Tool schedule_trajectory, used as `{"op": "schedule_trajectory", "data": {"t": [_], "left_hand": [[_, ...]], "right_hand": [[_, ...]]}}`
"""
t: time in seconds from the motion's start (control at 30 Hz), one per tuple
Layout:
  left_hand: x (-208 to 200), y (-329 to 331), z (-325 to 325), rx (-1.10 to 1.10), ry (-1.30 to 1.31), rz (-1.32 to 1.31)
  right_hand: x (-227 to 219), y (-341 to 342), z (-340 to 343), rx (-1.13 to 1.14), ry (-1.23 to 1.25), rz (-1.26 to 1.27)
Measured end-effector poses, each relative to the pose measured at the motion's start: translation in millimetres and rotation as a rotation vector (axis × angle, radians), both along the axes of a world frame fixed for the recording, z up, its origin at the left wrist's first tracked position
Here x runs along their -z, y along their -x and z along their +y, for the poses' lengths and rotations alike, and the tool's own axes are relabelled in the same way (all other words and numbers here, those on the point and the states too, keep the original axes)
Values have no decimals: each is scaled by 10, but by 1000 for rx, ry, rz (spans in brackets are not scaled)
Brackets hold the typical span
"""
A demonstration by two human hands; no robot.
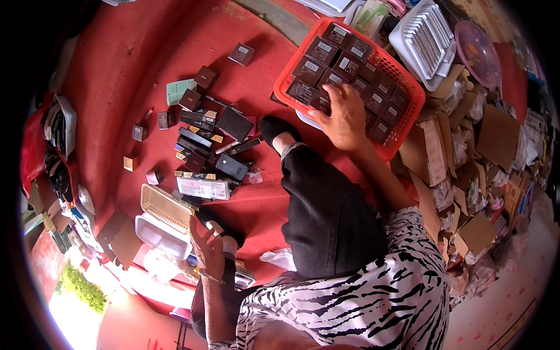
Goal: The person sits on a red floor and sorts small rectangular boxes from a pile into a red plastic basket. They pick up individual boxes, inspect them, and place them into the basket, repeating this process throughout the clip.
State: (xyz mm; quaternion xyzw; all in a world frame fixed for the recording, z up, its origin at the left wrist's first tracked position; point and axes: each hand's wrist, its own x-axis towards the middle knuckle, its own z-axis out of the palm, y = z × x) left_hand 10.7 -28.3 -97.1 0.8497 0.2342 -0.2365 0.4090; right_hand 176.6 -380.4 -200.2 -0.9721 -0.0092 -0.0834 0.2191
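Observation:
At the upper right, a red plastic basket (402, 65) holds rows of small dark brown boxes (322, 51) with white labels. My right hand (345, 119) reaches over its near-left side, thumb and fingers curled around one small dark box (320, 101) among the others. Part of that box is hidden under the hand. Low on the left, my left hand (208, 254) is held with its fingers apart and nothing in it. It is beside a cream woven-pattern basket (166, 204) and a white tray (160, 234).
On the red floor lies a pile of black boxes (234, 124), a clear case (203, 188) and a green card (179, 91). Loose small boxes (241, 53) are scattered around. Flattened cardboard (499, 137) heaps at right, near a white rack (423, 41) and pink bowl (477, 53).

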Motion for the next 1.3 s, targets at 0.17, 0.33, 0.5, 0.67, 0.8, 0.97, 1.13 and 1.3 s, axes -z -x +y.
{"op": "schedule_trajectory", "data": {"t": [0.17, 0.33, 0.5, 0.67, 0.8, 0.97, 1.13, 1.3], "left_hand": [[-12, 10, -14, 18, 5, 10], [22, 20, 10, 51, -6, 8], [93, 69, 29, 143, -4, 8], [58, 30, -55, 157, -11, 60], [12, 54, -57, 179, -35, 68], [71, 50, -27, 166, -16, 61], [53, 21, -73, 126, -36, 98], [91, 33, -18, 97, -27, 58]], "right_hand": [[44, -184, 213, -99, 140, -2], [154, -257, 200, -122, 49, -21], [146, -281, 272, -82, 55, 30], [161, -96, 43, -30, -155, -202], [35, 132, -273, 312, -522, -41], [143, 314, -199, 41, -224, -102], [232, 227, -59, -52, 42, -59], [225, 139, -99, -22, 167, -115]]}}
